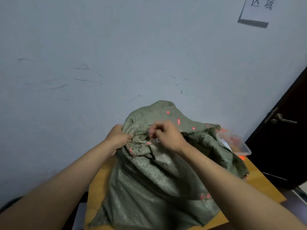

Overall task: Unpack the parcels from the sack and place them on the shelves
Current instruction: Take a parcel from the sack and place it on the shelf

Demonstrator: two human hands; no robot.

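A grey-green woven sack [149, 185] with red markings lies bulging on a small wooden table [97, 186], its gathered mouth pointing away from me. My left hand [117, 138] grips the bunched fabric at the left side of the mouth. My right hand [167, 135] pinches the frayed edge or a string at the mouth, fingers curled. The sack's contents are hidden; no parcels show.
A clear plastic bin [239, 145] with red items sits behind the sack at the table's right. A dark door [285, 146] with a metal handle stands at right. The scuffed pale wall [116, 55] is close ahead, with a paper sign [257, 10] at upper right.
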